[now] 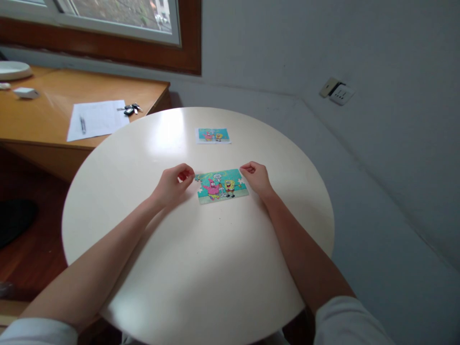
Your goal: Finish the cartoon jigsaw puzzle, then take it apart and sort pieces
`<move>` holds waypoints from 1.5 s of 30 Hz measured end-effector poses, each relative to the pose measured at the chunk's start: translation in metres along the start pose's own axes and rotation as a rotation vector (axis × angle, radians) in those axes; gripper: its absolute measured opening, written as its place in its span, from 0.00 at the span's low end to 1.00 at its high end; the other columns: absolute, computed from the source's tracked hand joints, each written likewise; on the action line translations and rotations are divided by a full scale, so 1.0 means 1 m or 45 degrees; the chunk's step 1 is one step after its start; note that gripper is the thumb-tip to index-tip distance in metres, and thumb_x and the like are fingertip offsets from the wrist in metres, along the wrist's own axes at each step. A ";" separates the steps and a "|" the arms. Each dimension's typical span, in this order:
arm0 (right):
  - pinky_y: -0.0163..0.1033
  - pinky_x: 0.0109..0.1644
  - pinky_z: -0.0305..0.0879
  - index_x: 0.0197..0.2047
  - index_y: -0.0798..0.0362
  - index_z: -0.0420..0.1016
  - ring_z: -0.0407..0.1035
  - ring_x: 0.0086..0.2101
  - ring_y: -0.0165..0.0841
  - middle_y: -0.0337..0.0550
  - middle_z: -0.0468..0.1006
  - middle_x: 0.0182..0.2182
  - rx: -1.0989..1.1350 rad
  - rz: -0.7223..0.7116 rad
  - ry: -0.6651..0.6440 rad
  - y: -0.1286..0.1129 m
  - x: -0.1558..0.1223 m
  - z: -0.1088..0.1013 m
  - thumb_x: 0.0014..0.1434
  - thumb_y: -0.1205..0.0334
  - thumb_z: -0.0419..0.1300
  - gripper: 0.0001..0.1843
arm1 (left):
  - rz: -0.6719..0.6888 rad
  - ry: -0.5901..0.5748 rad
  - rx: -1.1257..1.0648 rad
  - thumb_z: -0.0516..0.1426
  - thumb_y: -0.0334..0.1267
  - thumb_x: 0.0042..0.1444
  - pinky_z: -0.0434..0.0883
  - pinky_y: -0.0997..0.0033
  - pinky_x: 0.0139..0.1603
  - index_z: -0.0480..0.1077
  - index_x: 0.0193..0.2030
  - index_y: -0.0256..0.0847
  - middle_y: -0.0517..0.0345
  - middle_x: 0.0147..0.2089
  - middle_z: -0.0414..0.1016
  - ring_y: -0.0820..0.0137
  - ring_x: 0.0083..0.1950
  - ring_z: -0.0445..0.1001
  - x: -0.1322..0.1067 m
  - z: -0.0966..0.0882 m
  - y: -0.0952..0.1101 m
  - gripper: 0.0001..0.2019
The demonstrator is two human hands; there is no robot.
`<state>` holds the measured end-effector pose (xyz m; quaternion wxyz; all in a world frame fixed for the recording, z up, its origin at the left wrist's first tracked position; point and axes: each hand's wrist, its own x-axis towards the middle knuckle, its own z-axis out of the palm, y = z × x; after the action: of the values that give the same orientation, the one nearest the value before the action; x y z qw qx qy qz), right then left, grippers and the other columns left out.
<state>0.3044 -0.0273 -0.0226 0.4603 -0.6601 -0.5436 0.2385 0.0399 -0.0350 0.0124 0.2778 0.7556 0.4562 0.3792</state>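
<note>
A jigsaw puzzle (223, 187) with a teal cartoon picture of a pink starfish, a grey-green figure and a yellow sponge lies on the round white table. Its left and right edges show notched gaps where the pale surface comes through. My left hand (174, 183) is closed in a pinch at the puzzle's upper left corner. At the upper right corner, my right hand (258, 177) pinches the edge with fingers pressed together. Beyond the puzzle lies a small printed picture (213, 136) with the same characters on white paper.
The round table (201, 268) abuts a wooden desk (46, 112) at the left. On the desk are a paper sheet (97, 120), keys (131, 109) and a small white box (26, 93). A wall with a socket (341, 94) stands to the right.
</note>
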 end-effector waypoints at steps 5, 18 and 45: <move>0.35 0.31 0.62 0.26 0.55 0.73 0.64 0.25 0.28 0.38 0.72 0.21 0.160 0.019 -0.028 0.002 0.004 -0.001 0.43 0.64 0.60 0.05 | -0.034 0.050 0.023 0.53 0.39 0.48 0.67 0.73 0.31 0.67 0.28 0.38 0.59 0.25 0.71 0.74 0.27 0.68 0.002 -0.006 0.003 0.07; 0.34 0.27 0.56 0.21 0.54 0.71 0.60 0.22 0.27 0.34 0.67 0.17 0.089 -0.029 -0.252 0.001 0.001 -0.005 0.37 0.65 0.58 0.04 | -0.308 0.288 0.125 0.55 0.37 0.46 0.69 0.69 0.34 0.71 0.28 0.38 0.55 0.28 0.74 0.69 0.30 0.73 0.015 -0.036 -0.016 0.06; 0.36 0.31 0.61 0.23 0.54 0.72 0.63 0.24 0.28 0.36 0.71 0.20 0.213 0.054 -0.151 0.004 0.005 -0.004 0.37 0.62 0.61 0.07 | -0.286 -0.132 0.424 0.56 0.33 0.42 0.63 0.73 0.31 0.72 0.32 0.40 0.56 0.32 0.70 0.71 0.28 0.66 0.015 -0.034 -0.041 0.08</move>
<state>0.3107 -0.0241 -0.0234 0.4757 -0.6155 -0.5340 0.3313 -0.0029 -0.0014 0.0047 0.2126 0.7540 0.5791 0.2259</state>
